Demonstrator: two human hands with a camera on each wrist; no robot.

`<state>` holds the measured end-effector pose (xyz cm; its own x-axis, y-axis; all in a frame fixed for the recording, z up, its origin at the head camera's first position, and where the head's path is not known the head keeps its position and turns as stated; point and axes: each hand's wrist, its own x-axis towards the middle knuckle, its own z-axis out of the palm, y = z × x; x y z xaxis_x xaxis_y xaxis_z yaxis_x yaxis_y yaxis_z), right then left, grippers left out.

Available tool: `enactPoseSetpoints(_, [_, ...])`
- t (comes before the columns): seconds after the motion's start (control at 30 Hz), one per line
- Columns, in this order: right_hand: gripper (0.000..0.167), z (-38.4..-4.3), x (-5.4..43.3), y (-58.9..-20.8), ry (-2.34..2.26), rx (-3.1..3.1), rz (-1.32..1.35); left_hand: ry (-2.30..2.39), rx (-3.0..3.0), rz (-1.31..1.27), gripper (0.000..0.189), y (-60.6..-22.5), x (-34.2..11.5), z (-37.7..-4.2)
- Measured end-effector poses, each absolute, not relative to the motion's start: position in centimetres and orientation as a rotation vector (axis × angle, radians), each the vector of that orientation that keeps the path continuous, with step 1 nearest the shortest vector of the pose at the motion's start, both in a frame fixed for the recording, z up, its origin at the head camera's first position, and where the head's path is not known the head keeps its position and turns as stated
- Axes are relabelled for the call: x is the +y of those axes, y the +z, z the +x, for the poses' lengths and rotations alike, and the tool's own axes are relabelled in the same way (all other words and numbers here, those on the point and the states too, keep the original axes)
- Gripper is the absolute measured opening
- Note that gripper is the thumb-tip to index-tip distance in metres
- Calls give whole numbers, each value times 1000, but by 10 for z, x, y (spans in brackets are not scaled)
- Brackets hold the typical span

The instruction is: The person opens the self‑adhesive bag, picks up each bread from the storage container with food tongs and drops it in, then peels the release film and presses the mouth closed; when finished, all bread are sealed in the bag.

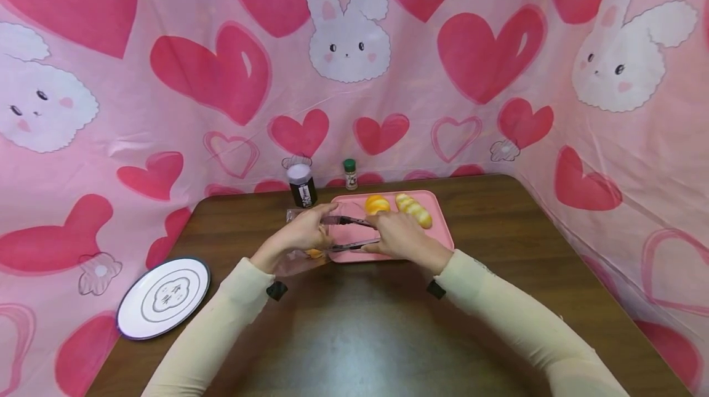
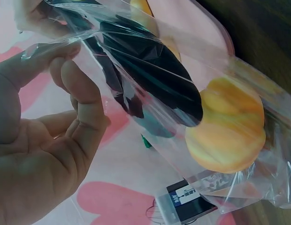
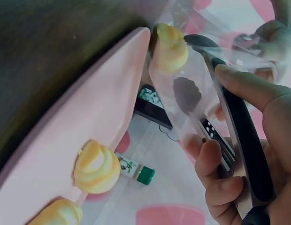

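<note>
My left hand [image 1: 304, 229] pinches the mouth of a clear plastic bag [image 2: 277, 150] between thumb and fingers. Inside the bag lies a round yellow bread bun [image 2: 225, 131]. Black-and-silver food tongs [image 3: 246, 145] are gripped in my right hand [image 1: 404, 237], thumb on one arm and fingers around the other. Their black tips reach into the bag and stand apart; in the right wrist view, one tip is right at the bun. On the pink tray [image 1: 440, 228], a swirled round bun [image 1: 377, 204] and a long striped bread [image 1: 414, 210] lie behind my right hand.
Behind the bag stands a dark jar with a pale lid [image 1: 301, 186]. A small green-capped shaker [image 1: 350, 175] is beyond the tray. A white plate with a dark rim [image 1: 138, 308] sits at the table's left edge. Pink printed cloth [image 1: 343, 98] hangs behind the wooden table [image 1: 354, 329].
</note>
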<state>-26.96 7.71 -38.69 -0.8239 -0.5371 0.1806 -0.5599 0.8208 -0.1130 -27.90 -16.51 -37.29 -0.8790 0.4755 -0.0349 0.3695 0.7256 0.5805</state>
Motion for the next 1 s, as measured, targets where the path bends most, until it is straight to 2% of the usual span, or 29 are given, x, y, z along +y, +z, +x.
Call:
enactPoseSetpoints(0.6, [49,-273,92,-370,162,-2887,870,671,2845,597,87,-367,-160,-276])
enactPoseSetpoints(1.0, [54,-274,122,-357,293,-2917,820,658,2891,503,85,-366,-171,-282])
